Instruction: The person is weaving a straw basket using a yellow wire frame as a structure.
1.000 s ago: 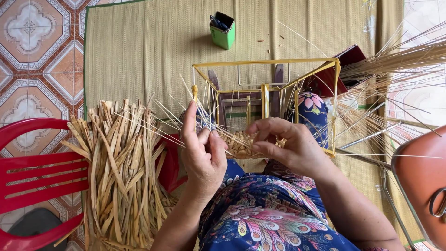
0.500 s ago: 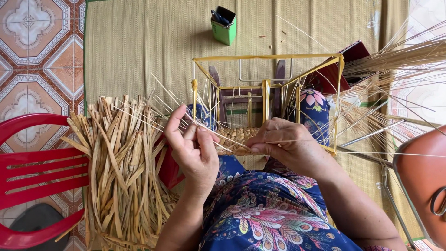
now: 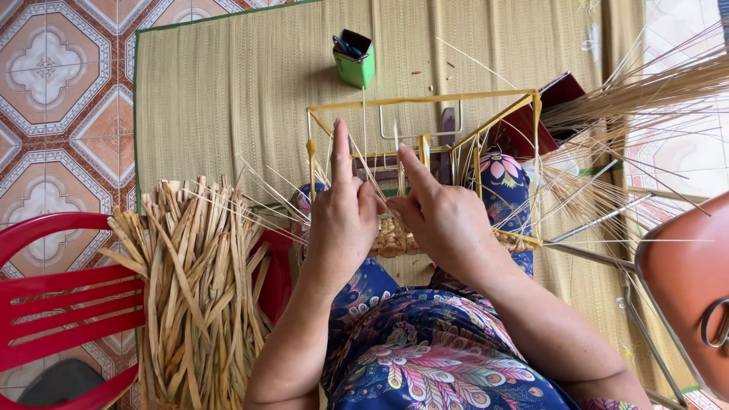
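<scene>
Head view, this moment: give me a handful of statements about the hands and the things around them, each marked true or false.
1. Both hands work at a yellow wire frame. True: the left hand and right hand meet at its woven base.
2. The green box lies on the red chair. False: it stands on the straw mat, beyond the frame.
3. A bundle of flat dried strips lies to the person's left. True.
4. The red chair is on the person's right. False: it is on the left, on the tiled floor.
</scene>
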